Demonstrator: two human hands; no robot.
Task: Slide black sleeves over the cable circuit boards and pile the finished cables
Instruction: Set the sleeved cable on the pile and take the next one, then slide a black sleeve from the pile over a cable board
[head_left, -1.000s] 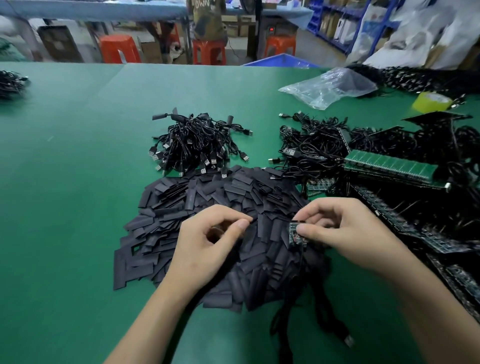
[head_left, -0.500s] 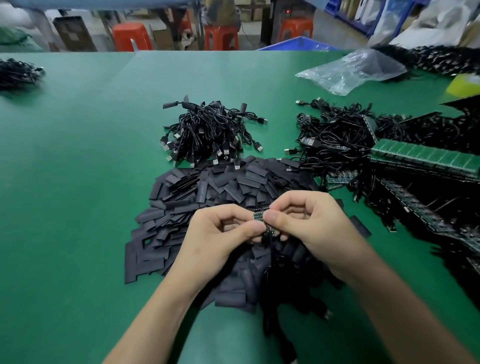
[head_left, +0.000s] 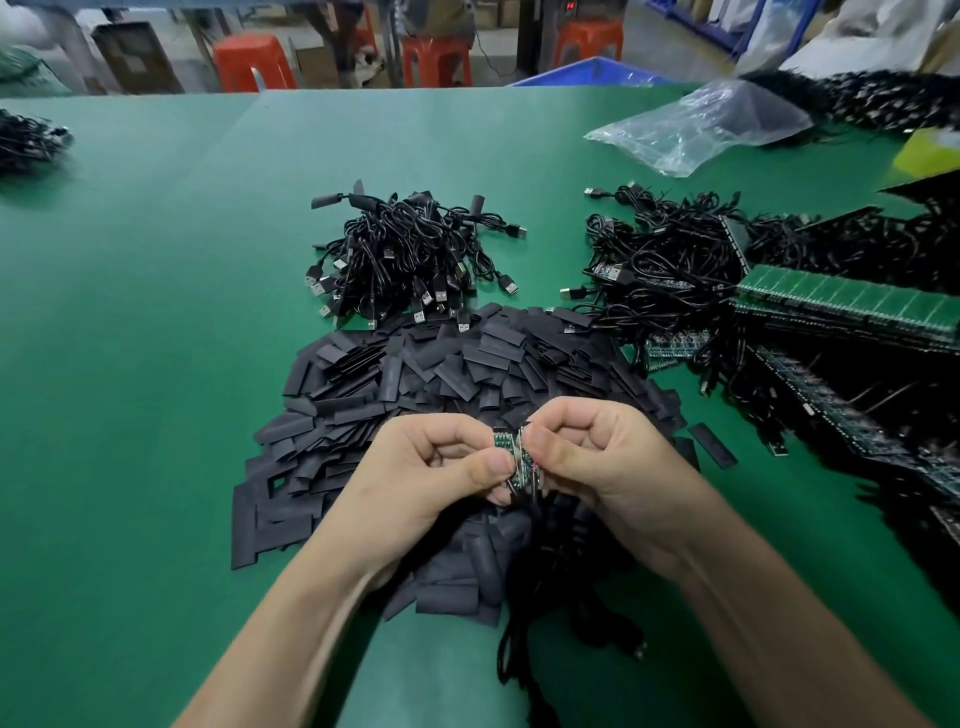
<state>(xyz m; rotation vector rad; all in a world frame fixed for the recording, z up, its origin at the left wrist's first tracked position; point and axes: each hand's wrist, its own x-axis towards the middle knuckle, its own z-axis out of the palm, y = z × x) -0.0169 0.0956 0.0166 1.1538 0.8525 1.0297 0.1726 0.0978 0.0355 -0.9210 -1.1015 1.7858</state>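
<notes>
Hands apart a second ago now meet, left hand (head_left: 431, 467) and right hand (head_left: 608, 462) both pinching the small green circuit board (head_left: 521, 466), bare and unsleeved, above the sleeve heap (head_left: 441, 374), finished cables (head_left: 410, 260) at twelve o'clock.

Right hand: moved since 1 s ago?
Yes. Right hand shifted left across the sleeve pile, from its right edge to meet the left hand; both pinch small circuit boards.
</notes>
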